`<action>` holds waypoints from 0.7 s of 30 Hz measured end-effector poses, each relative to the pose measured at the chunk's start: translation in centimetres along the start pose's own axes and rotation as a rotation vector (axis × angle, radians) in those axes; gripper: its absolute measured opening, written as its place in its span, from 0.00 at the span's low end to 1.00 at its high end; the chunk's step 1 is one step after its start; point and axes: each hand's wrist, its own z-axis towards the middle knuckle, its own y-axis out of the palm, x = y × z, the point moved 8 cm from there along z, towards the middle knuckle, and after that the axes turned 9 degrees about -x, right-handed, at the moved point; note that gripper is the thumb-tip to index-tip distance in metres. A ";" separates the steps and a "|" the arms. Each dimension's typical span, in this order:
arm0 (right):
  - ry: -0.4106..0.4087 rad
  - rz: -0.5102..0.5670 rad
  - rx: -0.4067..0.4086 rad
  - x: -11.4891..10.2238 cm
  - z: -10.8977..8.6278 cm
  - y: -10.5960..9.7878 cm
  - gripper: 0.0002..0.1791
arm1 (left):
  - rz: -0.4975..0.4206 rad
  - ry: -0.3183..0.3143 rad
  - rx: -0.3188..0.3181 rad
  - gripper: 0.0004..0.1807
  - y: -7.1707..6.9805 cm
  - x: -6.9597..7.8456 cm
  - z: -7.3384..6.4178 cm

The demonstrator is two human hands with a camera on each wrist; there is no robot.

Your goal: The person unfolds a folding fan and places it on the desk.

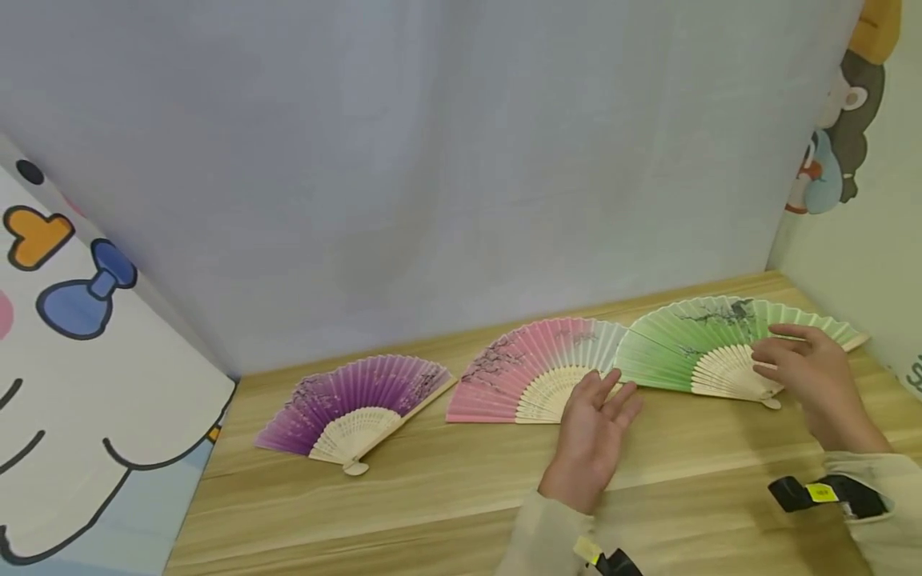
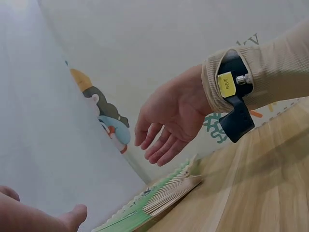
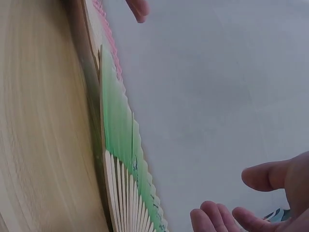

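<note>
Three spread folding fans lie in a row on the wooden table. The purple fan (image 1: 374,392) is at the left, the pink fan (image 1: 504,368) in the middle, and the green fan (image 1: 663,352) at the right, meeting the pink one's edge. My left hand (image 1: 594,436) is raised palm up in front of the pink fan, overlapping its pale ribs, fingers loosely bent and holding nothing. Above the green fan's right part hovers my right hand (image 1: 821,384), relaxed and without anything in its grasp. From the left wrist, the right hand (image 2: 174,113) shows above the green fan (image 2: 171,193).
A pale cloth wall (image 1: 468,160) stands behind the wooden table (image 1: 403,512). Panels with cartoon prints flank it: a white character (image 1: 108,384) at the left, a dark-haired figure (image 1: 860,120) at the right. Each wrist wears a black camera mount (image 1: 828,494).
</note>
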 end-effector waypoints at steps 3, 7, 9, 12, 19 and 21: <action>-0.021 -0.073 -0.030 -0.7 0.0 1.4 0.12 | 0.024 0.023 -0.005 0.32 -0.5 1.1 0.1; -0.048 -0.180 -0.045 -1.4 0.3 3.2 0.24 | 0.064 0.056 -0.014 0.32 -1.1 2.7 0.1; -0.051 -0.227 -0.066 -1.6 0.4 4.1 0.31 | 0.080 0.069 -0.016 0.32 -1.5 3.4 0.1; -0.046 -0.294 -0.102 -1.8 0.5 5.3 0.34 | 0.097 0.085 -0.009 0.32 -2.0 4.3 0.0; -0.073 -0.352 -0.175 -2.4 0.7 7.9 0.35 | 0.131 0.126 -0.010 0.35 -3.1 6.4 0.1; -0.094 -0.358 -0.196 -2.6 0.7 8.5 0.36 | 0.151 0.136 -0.009 0.35 -3.5 7.0 0.2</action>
